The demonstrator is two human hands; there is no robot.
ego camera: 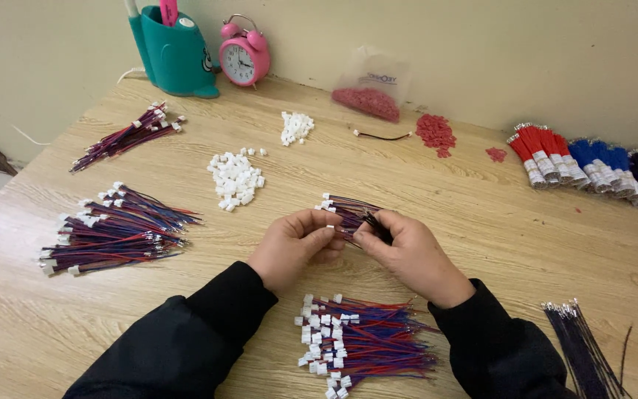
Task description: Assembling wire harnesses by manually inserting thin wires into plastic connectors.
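So both hands are up at the middle of the pale wood-grain table point(481, 222), pinching the same small bundle of red-and-blue wires with white plastic plugs point(345, 209). The left hand point(295, 246) has its fingertips closed tight on the wires from the 9 o'clock side, and the right hand point(407, 255) grips them from 3 o'clock, thumb and fingers wrapped around the dark end of the bundle. The plug ends poke out toward 11 o'clock, just above the table top. Straight down at 6 o'clock from the hands, between the black sleeves, lies a bigger heap of the same red-and-blue plugged wires point(359, 343). Off at 9 o'clock there's another fat pile of finished wire leads point(112, 229), and a thinner one point(123, 137) up at 10 o'clock. A scatter of loose white plastic connector housings point(235, 179) sits at 11 o'clock, near the hands but not touching. Far back at 12 there's a pink twin-bell alarm clock point(244, 58) beside a teal pen holder point(173, 52). Over at 2 o'clock, taped bunches of red, blue and black wire point(592, 166) lie along the wall, and at 5 o'clock a loose bunch of black wires point(581, 351).
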